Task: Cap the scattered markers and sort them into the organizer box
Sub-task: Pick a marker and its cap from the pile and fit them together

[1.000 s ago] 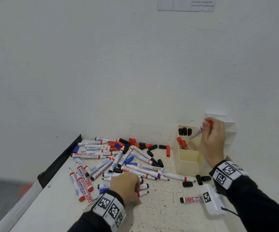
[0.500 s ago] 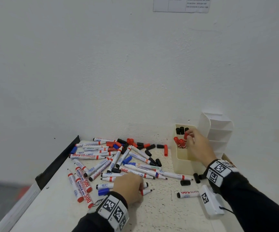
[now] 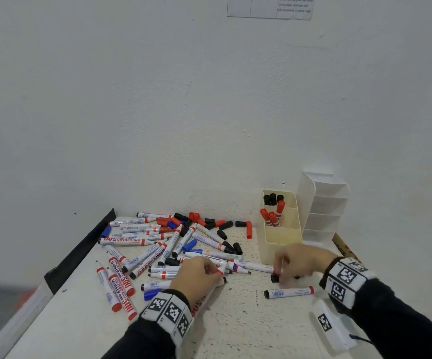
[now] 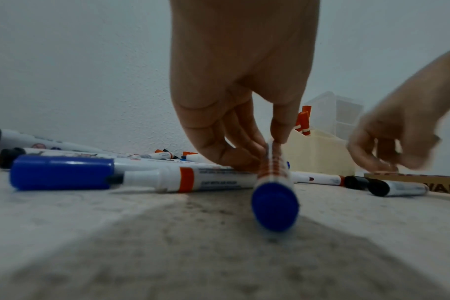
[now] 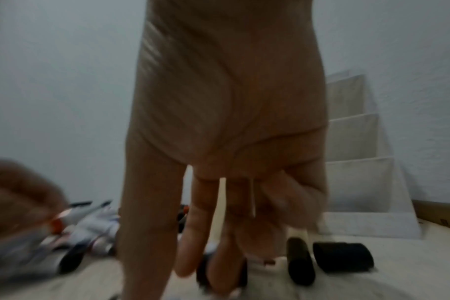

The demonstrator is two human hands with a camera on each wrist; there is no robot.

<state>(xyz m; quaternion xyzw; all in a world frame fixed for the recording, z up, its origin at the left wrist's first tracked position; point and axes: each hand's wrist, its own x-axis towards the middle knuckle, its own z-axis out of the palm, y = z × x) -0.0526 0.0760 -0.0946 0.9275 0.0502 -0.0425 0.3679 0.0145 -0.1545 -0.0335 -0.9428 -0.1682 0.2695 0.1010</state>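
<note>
A speckled white table (image 3: 235,320) meets a white wall. On it, from about 9 to 12 o'clock of the head view's lower half, lies a pile of markers (image 3: 157,244), many uncapped, with loose red, black and blue caps among them.

At about 1 o'clock stands a cream organizer box (image 3: 282,239). Its far compartment holds black-capped markers upright and its middle compartment holds red-capped ones; the near compartment shows only its walls. A white stepped rack (image 3: 323,208) stands just beside it, to the right.

The left hand (image 3: 196,277) is at 6 o'clock, at the near edge of the pile. The head view hides its fingers. The left wrist view shows them: thumb and fingertips (image 4: 279,130) pinch a marker with a blue end (image 4: 274,205), which points back toward the wrist and lies low against the table.

The right hand (image 3: 300,263) is at about 4 o'clock, in front of the box, blurred. The right wrist view shows its fingers reaching down onto a black cap (image 5: 203,272), with two more black caps (image 5: 342,256) just to the right. Whether the fingers have closed on the cap cannot be told.

A capped marker (image 3: 288,292) lies alone near the right wrist.
</note>
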